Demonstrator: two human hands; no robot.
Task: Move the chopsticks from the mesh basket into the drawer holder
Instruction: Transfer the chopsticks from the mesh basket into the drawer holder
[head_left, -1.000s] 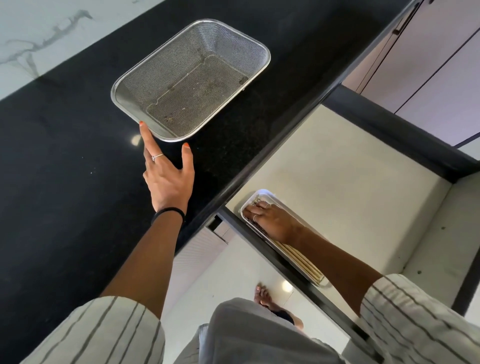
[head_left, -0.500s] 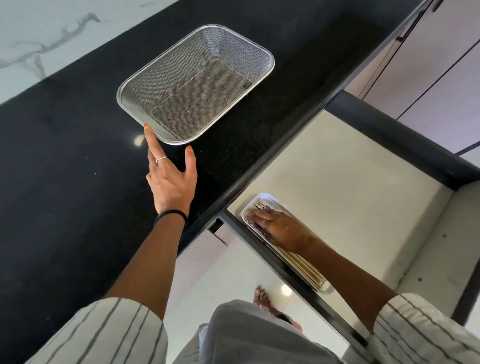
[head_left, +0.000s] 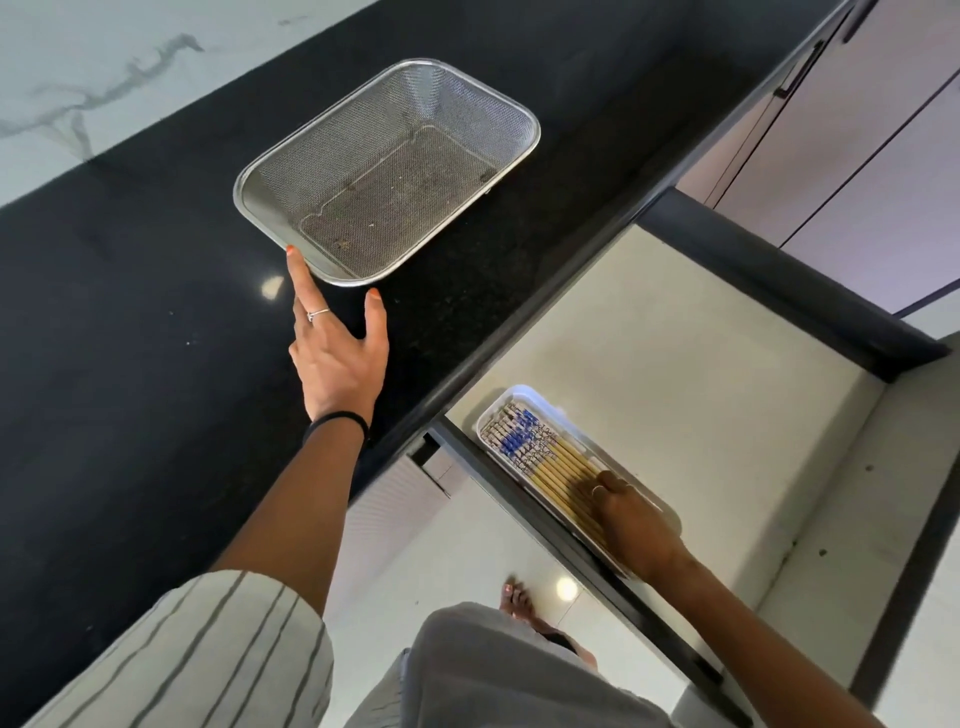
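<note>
- The chopsticks (head_left: 540, 457) lie side by side in the white plastic drawer holder (head_left: 550, 410), an oblong tray with rounded corners. Their long axis runs along the tray, parallel to the dark drawer front (head_left: 571, 545); the blue-patterned ends point up-left, the plain bamboo-coloured shafts down-right.
- The right hand (head_left: 631, 522) rests on the plain shafts, fingers bent down onto them; whether it grips any I cannot tell.
- The left hand (head_left: 337, 358) lies on the polished black stone counter (head_left: 130, 338), fingers straight and spread, index tip touching the rim of the mesh basket (head_left: 260, 176).
- The basket is a rectangular steel-wire mesh with a smooth metal rim.
- The drawer (head_left: 675, 364) has a pale, smooth floor.
</note>
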